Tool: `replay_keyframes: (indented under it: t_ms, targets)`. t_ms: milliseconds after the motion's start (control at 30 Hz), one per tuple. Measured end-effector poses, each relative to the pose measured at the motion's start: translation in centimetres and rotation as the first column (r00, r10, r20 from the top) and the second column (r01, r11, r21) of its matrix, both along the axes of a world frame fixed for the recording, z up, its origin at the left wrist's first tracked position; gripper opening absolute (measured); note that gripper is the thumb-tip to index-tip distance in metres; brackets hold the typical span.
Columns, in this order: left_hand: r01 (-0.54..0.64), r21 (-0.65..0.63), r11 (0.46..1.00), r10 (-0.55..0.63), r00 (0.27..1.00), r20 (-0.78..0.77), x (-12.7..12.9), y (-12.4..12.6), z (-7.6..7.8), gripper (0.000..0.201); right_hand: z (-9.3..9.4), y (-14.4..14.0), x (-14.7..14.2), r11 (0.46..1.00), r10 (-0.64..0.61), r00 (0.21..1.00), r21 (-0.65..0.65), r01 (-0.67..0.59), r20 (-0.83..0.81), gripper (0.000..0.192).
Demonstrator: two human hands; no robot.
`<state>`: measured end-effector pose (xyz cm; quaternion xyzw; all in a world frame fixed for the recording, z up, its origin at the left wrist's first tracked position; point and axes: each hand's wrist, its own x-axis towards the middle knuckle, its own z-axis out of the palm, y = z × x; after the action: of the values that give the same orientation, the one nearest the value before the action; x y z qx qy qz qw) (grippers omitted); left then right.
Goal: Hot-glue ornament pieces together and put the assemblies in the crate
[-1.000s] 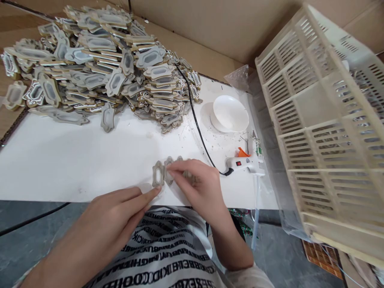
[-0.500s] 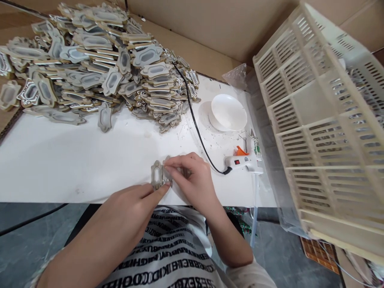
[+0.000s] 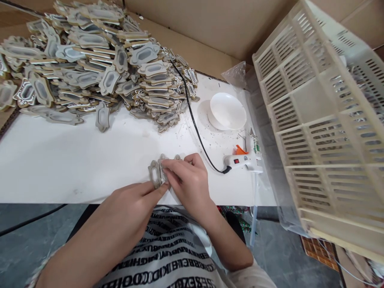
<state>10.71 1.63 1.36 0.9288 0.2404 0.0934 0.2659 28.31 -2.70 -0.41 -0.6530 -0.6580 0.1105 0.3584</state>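
Frame pieces [image 3: 155,174] at lower centre of desk [image 3: 60,160] now bunched tighter than 1 s ago. Right hand [image 3: 184,180] pinches them; left hand [image 3: 136,198] fingertips press the leftmost's edge. Alignment looks underway.

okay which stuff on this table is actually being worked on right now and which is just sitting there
In hand:
left hand and right hand, both on the small frame pieces at the table's near edge.

Lying about:
pile of frame pieces, glue gun, white bowl, slatted crate.

Grey cut-out frames [image 3: 156,175], flat, overlapping
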Motion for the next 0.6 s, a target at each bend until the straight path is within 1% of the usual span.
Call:
replay_keyframes:
  t_ms: [133, 267, 367, 433, 467, 533, 600]
  targets:
    - [-0.015, -0.013, 1.000, 0.015, 1.000, -0.015, -0.1, 0.0, 0.2, 0.047, -0.1, 0.0, 0.0, 0.998, 0.004, 0.999, 0.063, -0.007, 0.047, 0.019]
    - [-0.010, -0.013, 1.000, 0.010, 1.000, 0.005, 0.0, 0.0, 0.2, 0.044, -0.2, 0.0, 0.2, 0.999, 0.007, 0.998, 0.040, -0.010, 0.068, 0.019]
    - [-0.018, -0.013, 1.000, 0.019, 1.000, 0.024, 0.1, 0.1, 0.3, 0.040, -0.2, -0.1, 0.3, 0.999, -0.038, 0.993, 0.039, 0.034, 0.109, 0.020]
    - [-0.043, -0.056, 0.998, 0.046, 0.997, 0.061, 0.0, 0.1, 0.6, 0.037, 0.1, -0.2, 0.3, 0.994, -0.088, 0.989, 0.071, 0.079, 0.122, 0.019]
    - [-0.063, -0.092, 0.994, 0.071, 0.994, 0.085, -0.1, 0.1, 0.8, 0.034, 0.4, -0.4, 0.4, 0.991, -0.111, 0.988, 0.090, 0.101, 0.109, 0.018]
    - [-0.140, -0.183, 0.973, 0.165, 0.978, 0.127, -0.3, 0.1, 1.1, 0.029, 1.1, -0.7, 0.5, 0.986, -0.124, 0.992, 0.114, 0.121, 0.023, 0.016]
    - [-0.249, -0.287, 0.925, 0.304, 0.938, 0.167, -0.4, 0.0, 1.4, 0.025, 1.9, -1.2, 0.6, 0.992, -0.067, 0.989, 0.101, 0.080, -0.128, 0.013]
